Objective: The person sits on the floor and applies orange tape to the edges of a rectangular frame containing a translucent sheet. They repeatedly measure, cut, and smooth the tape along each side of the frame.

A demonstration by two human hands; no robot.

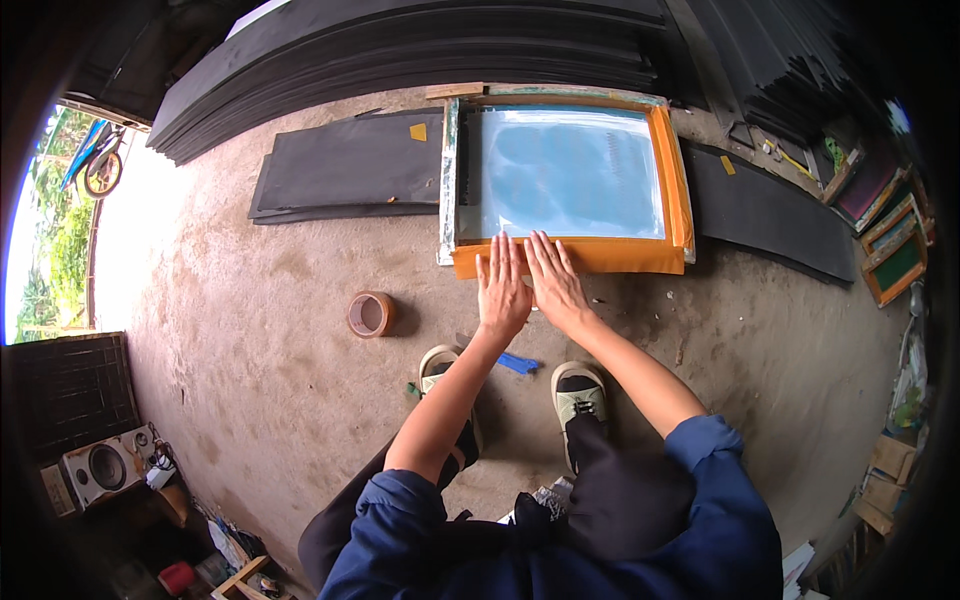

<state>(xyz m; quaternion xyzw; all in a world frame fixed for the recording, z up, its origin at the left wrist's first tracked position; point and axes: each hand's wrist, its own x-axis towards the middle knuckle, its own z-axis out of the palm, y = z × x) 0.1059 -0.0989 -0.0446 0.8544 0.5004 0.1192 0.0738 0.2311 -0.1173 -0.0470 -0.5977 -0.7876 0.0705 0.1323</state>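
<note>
In front of me a screen-printing frame (450, 190) with a pale blue mesh (570, 165) rests on dark boards. Orange-brown tape (610, 256) runs along its near edge and up its right side. My left hand (504, 290) lies flat on the near edge, fingers stretched out and pointing away from me. Beside it my right hand (558, 283) presses flat on the same taped edge, fingers extended, thumbs close together. Neither hand grasps anything. A roll of brown tape (371, 314) stands on the floor to the left.
Dark flat boards (340, 165) lie left of the frame, with another dark board (765, 215) on the right. A tall stack of black sheets (420, 60) spans the back. A blue tool (518, 364) lies between my shoes. Small framed screens (893, 250) lean at the far right; a speaker (105, 468) sits lower left.
</note>
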